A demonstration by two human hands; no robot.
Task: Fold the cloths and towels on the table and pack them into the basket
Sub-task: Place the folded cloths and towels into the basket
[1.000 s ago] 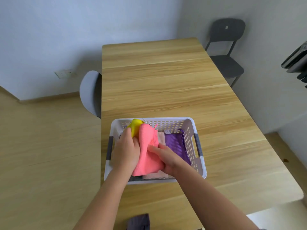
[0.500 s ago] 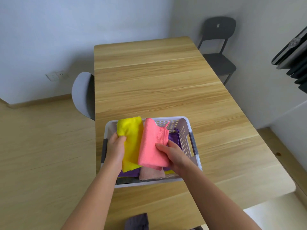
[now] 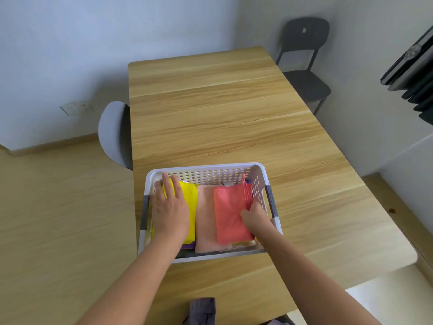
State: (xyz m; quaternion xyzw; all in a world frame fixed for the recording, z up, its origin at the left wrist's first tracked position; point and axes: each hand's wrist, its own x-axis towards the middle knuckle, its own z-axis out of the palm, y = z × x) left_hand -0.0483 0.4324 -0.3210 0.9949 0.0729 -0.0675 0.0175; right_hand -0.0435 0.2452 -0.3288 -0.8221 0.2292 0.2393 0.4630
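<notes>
The coral cloth (image 3: 228,212) lies folded in the right of the basket (image 3: 210,177). The right hand (image 3: 255,215) grips its right edge, thumb on top, fingers tucked down beside the wall. The left hand (image 3: 171,207) presses flat, fingers straight, on the yellow cloth (image 3: 188,202) at the left. A pale pink towel (image 3: 205,219) lies between them. The basket stands on the table (image 3: 222,113), and a grey cloth (image 3: 202,310) lies at the near edge.

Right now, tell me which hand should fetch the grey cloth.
Left, probably. The left hand lies flat on the yellow cloth, holding nothing; the right hand grips the edge of the coral cloth by the basket wall. The grey cloth lies at the near table edge.
</notes>
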